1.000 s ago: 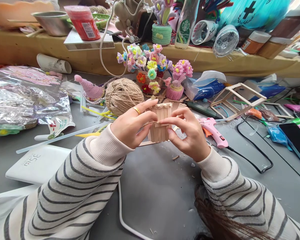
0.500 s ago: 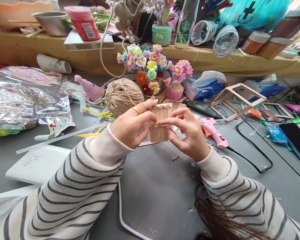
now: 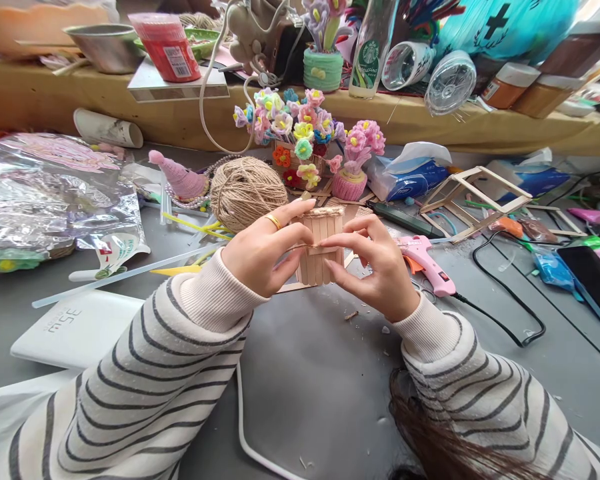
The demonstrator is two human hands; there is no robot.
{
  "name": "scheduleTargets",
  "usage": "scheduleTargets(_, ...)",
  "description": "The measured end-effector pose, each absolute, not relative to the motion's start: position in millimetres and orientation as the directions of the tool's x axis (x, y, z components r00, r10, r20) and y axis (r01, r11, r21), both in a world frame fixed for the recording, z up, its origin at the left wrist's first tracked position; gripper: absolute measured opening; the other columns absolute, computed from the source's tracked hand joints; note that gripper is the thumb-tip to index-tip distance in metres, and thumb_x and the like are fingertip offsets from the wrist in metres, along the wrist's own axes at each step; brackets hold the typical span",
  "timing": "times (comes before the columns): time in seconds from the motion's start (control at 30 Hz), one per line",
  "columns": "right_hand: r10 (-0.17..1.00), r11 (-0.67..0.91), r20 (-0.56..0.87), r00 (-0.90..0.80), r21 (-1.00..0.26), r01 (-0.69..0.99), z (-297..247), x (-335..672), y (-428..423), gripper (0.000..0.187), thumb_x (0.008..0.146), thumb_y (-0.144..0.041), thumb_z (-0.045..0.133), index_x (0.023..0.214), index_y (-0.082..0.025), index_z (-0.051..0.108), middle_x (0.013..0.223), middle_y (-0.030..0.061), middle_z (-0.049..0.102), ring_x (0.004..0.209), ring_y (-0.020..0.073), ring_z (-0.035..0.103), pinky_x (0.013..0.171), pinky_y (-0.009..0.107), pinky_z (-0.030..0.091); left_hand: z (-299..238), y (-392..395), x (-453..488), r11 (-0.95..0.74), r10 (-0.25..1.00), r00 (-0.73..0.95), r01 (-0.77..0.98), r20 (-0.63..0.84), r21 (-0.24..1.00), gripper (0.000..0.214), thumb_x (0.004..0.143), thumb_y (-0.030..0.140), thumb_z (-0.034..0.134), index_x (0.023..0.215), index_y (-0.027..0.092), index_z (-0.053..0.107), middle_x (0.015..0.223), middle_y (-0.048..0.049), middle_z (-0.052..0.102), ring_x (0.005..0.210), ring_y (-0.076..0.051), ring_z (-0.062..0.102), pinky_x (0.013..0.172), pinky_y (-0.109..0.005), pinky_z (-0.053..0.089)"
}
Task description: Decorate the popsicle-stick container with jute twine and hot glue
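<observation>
A small craft-stick piece (image 3: 321,230) stands upright between my hands, its pale wooden slats side by side, with a band of twine along its top edge. My left hand (image 3: 267,250), a gold ring on one finger, pinches a strand of twine (image 3: 296,249) between thumb and index finger at the piece's left side. With its index fingertip, my right hand (image 3: 375,263) presses the strand's end against the middle of the slats. Its thumb touches the slats lower down. The back of the piece is hidden. Just behind my left hand sits a ball of twine (image 3: 249,192).
A pink glue gun (image 3: 427,263) with a black cord lies right of my right hand. Behind are pipe-cleaner flowers (image 3: 300,127), a wooden stick frame (image 3: 477,193) and tissue packs (image 3: 410,173). A white power bank (image 3: 75,327) and glue sticks (image 3: 125,273) lie left.
My right thumb has slid left and slightly down across the slats, nearer my left hand. My left hand and the craft-stick piece have hardly moved.
</observation>
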State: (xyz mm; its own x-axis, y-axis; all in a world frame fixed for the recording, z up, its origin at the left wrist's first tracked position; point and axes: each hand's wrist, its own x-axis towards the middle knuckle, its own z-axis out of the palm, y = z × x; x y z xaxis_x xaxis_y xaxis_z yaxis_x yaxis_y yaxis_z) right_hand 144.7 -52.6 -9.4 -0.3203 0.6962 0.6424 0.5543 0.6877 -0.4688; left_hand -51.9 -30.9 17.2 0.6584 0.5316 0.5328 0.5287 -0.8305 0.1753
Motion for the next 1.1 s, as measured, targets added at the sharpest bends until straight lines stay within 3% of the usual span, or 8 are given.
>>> scheduleTargets(0.77,0.668,0.688,0.687,-0.286,-0.424,0.589,-11.7,145.8,-50.4,0.011,0.079,-0.024,0.06,0.089,-0.02,0.064,0.084,0.0048,0.05,0.077,0.0155,0.052,0.068,0.03,0.047,18.2,-32.3,-48.8,-0.813,0.55,0.636,0.554,0.541,0.177,0.014,0.081,0.014,0.045,0.085,0.012,0.058,0.124,-0.0216,0.055,0.119,-0.022,0.05,0.097,-0.033,0.044)
scheduleTargets(0.9,0.734,0.646,0.633,-0.245,-0.541,0.539,-9.1,144.4,-49.4,0.009,0.08,-0.022,0.058,0.085,-0.019,0.065,0.081,0.0036,0.05,0.072,0.0132,0.051,0.062,0.027,0.045,18.7,-32.9,-47.3,-0.797,0.573,0.628,0.576,0.528,0.181,0.011,0.081,0.015,0.045,0.083,0.013,0.056,0.125,-0.0206,0.055,0.119,-0.021,0.05,0.098,-0.033,0.044)
scheduleTargets(1.1,0.881,0.46,0.457,-0.125,-0.762,0.456,6.8,150.9,-41.4,0.015,0.077,-0.031,0.062,0.085,-0.018,0.063,0.085,0.0028,0.058,0.065,0.0104,0.048,0.057,0.024,0.043,18.3,-33.5,-48.7,-0.789,0.59,0.617,0.578,0.521,0.209,0.007,0.081,0.015,0.046,0.08,0.015,0.053,0.125,-0.0201,0.054,0.118,-0.02,0.051,0.097,-0.033,0.045)
